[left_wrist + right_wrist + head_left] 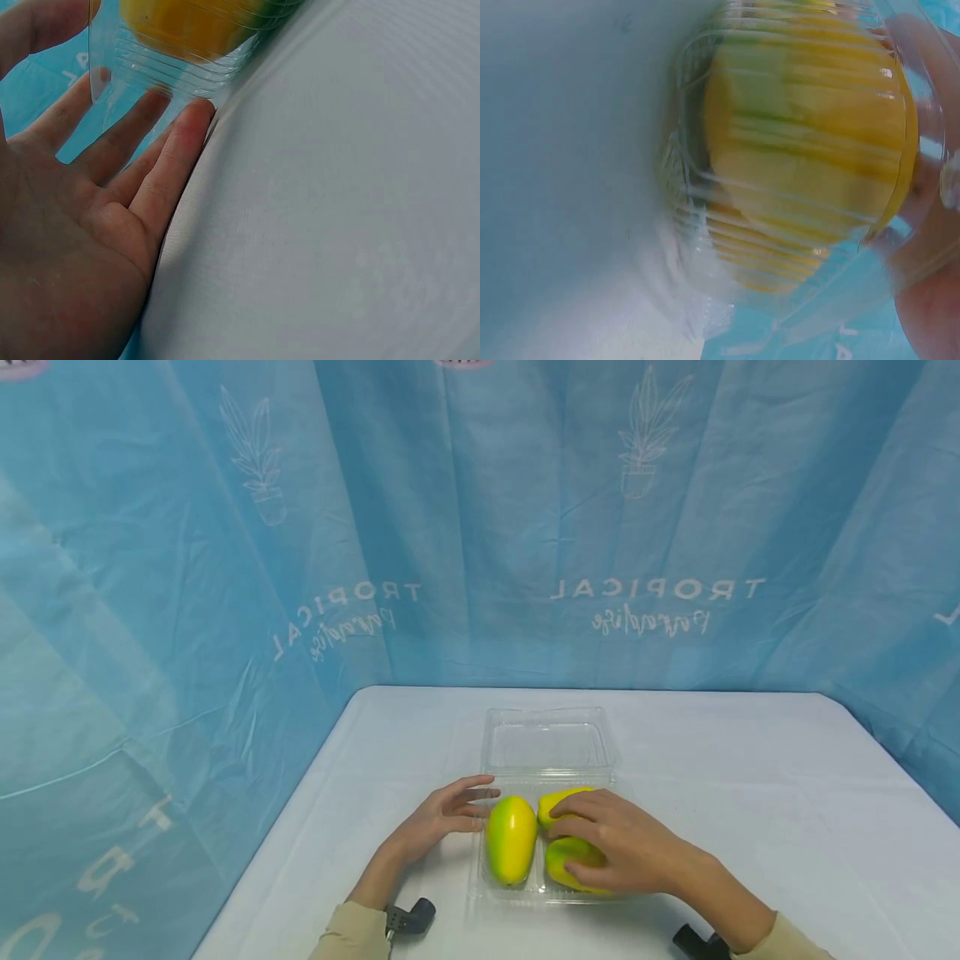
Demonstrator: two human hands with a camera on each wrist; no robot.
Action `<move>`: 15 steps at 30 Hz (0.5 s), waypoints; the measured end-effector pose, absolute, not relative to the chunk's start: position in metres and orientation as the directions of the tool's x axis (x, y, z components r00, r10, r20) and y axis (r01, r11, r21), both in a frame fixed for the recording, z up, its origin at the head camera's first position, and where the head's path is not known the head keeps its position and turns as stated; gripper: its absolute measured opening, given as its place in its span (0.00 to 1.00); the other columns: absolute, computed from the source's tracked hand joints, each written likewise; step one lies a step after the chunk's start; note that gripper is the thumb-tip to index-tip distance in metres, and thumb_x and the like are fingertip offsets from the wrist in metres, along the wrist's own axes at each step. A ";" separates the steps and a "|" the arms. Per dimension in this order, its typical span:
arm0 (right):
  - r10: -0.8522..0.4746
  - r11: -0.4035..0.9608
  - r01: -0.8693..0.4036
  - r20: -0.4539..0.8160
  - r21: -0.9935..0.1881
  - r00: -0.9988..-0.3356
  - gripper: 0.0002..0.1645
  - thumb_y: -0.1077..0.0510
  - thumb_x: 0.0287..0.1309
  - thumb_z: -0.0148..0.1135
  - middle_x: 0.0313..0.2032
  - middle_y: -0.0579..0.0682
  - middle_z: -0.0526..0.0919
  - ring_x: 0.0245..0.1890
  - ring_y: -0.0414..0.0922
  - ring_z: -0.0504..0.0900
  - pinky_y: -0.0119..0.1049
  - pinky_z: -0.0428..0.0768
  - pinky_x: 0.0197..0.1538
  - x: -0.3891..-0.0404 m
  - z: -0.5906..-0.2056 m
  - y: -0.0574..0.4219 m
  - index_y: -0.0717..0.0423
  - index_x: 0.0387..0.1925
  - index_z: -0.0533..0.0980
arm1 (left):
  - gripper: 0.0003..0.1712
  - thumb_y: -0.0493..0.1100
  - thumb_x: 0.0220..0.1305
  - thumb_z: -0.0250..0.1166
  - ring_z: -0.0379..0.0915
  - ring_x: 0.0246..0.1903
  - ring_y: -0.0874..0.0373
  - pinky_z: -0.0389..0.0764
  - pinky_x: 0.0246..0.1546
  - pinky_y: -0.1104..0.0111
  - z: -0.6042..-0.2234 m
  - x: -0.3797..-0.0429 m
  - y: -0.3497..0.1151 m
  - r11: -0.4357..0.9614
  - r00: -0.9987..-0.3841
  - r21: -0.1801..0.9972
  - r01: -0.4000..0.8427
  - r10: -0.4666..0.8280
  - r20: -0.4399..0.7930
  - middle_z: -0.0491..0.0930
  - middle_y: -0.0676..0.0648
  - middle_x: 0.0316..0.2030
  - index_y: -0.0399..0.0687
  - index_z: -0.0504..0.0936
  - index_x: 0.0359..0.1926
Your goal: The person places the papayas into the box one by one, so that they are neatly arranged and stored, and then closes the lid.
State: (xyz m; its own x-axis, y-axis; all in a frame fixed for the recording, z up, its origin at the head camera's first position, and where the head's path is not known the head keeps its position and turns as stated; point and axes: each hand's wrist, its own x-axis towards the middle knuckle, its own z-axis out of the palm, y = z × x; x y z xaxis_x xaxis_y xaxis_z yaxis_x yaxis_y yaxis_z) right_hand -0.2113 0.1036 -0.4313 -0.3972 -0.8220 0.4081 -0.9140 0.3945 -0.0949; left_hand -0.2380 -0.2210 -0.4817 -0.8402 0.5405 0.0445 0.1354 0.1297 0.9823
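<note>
A clear plastic clamshell container [539, 893] lies with its lid [549, 745] folded back. In its left part a yellow-green mango [512, 842] lies lengthwise. Two more lie in the right part, a back mango [551, 806] and a front mango [564, 860]. My right hand [626, 843] reaches over these two; its curved fingers and thumb grip the front mango, partly hiding both. My left hand [438, 817] is beside the container's left wall. In the left wrist view its extended fingers [180, 150] rest near the ribbed wall. Through the container's side, yellow fruit [810, 135] shows in the right wrist view.
A white-covered table [750, 793] holds the container near its front middle. Blue curtain [480, 527] with printed lettering hangs behind and at the sides. A dark wrist device [411, 917] sits at the left wrist, another device [701, 942] at the right.
</note>
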 end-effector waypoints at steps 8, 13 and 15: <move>-0.815 0.416 -0.903 0.395 -0.111 -0.424 0.18 0.43 0.57 0.63 0.56 0.40 0.75 0.58 0.41 0.70 0.46 0.68 0.60 -0.212 -0.435 0.107 0.39 0.49 0.79 | 0.35 0.42 0.65 0.60 0.72 0.57 0.50 0.73 0.55 0.55 -0.482 -0.239 -0.222 0.133 -0.843 0.983 0.125 0.537 0.035 0.69 0.47 0.64 0.51 0.61 0.72; -0.812 0.421 -0.899 0.391 -0.121 -0.433 0.19 0.42 0.57 0.63 0.56 0.40 0.76 0.58 0.41 0.71 0.47 0.69 0.59 -0.212 -0.436 0.107 0.39 0.49 0.79 | 0.35 0.41 0.65 0.60 0.71 0.57 0.49 0.73 0.55 0.55 -0.483 -0.239 -0.221 0.127 -0.837 0.984 0.121 0.546 0.032 0.69 0.46 0.64 0.50 0.60 0.72; -0.811 0.423 -0.897 0.389 -0.125 -0.437 0.19 0.42 0.57 0.63 0.56 0.40 0.76 0.58 0.41 0.70 0.47 0.69 0.59 -0.212 -0.435 0.108 0.40 0.49 0.79 | 0.35 0.42 0.65 0.60 0.71 0.58 0.49 0.73 0.55 0.56 -0.483 -0.239 -0.221 0.128 -0.837 0.985 0.114 0.546 0.026 0.68 0.46 0.64 0.50 0.60 0.72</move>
State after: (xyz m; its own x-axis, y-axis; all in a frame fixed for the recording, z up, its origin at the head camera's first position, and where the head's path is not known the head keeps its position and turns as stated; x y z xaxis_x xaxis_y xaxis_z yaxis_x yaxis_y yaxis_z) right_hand -0.2123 0.1077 -0.4353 -0.4367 -0.8114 0.3885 -0.8974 0.4230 -0.1254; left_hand -0.2388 -0.2208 -0.4826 -0.8371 0.5464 0.0261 0.1144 0.1282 0.9851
